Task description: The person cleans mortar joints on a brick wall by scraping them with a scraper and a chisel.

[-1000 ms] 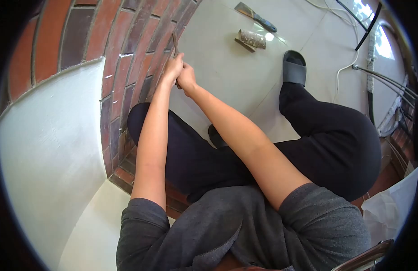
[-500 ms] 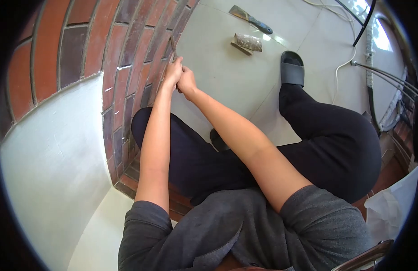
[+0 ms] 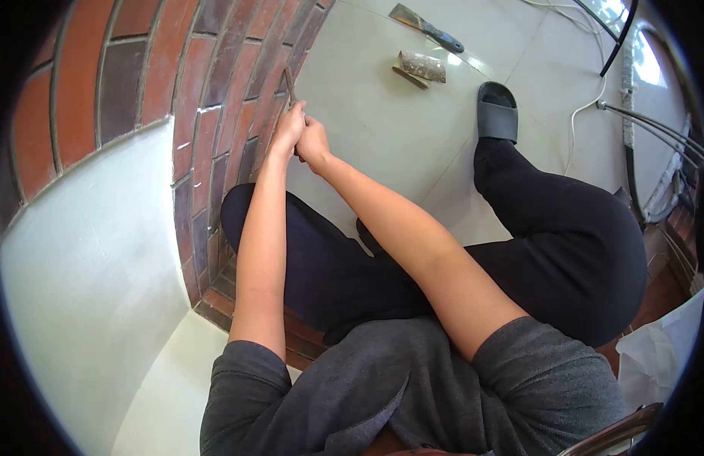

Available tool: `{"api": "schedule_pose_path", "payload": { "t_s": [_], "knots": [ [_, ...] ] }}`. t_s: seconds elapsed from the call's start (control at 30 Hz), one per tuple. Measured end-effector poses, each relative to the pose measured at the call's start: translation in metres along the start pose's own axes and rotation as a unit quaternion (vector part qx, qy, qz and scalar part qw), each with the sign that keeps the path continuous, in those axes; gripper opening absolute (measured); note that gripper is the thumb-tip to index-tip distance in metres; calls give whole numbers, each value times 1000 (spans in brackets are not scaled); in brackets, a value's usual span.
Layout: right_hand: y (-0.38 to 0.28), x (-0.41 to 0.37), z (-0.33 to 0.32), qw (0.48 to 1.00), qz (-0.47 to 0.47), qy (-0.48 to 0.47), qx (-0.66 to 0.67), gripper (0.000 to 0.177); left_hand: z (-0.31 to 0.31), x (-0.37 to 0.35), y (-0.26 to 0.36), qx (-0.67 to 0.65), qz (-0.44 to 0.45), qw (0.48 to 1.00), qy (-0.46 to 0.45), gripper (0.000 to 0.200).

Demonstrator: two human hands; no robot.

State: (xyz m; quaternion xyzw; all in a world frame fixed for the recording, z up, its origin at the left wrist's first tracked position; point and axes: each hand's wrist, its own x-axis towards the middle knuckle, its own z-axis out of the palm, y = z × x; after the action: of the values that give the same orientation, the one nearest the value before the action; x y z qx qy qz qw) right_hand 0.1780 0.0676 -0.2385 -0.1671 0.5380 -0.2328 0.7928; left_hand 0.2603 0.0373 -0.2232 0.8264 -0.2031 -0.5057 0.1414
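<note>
A thin, rod-like tool (image 3: 290,82) points away from me beside the brick wall (image 3: 234,83), its far end at or near the bricks. My left hand (image 3: 290,128) is closed round it. Against the left hand, a little to its right, my right hand (image 3: 312,140) is closed on the tool's near part, of which a small dark end shows below the fingers. Both arms reach forward over my bent legs. How the right fingers wrap the tool is partly hidden.
On the tiled floor (image 3: 367,99) lie a putty knife (image 3: 426,29) and a curved, rough piece (image 3: 423,68). My sandalled foot (image 3: 497,114) rests nearby. Cables (image 3: 576,114) and dark rods (image 3: 656,125) are at the right, a white sheet (image 3: 656,353) at the lower right.
Both hands and the tool have shifted very slightly down and toward the wall. The view has also moved a little, so the floor objects appear slightly further right.
</note>
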Motion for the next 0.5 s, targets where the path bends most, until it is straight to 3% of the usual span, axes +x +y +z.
{"api": "schedule_pose_path", "payload": {
  "t_s": [0.13, 0.5],
  "knots": [
    [3, -6, 4, 1000, 10, -11, -1, 41, -1, -8, -7, -8, 0, 999, 36, 53],
    [-12, 3, 7, 999, -9, -6, 37, 43, -9, 12, 8, 1, 18, 999, -33, 60]
  ]
}}
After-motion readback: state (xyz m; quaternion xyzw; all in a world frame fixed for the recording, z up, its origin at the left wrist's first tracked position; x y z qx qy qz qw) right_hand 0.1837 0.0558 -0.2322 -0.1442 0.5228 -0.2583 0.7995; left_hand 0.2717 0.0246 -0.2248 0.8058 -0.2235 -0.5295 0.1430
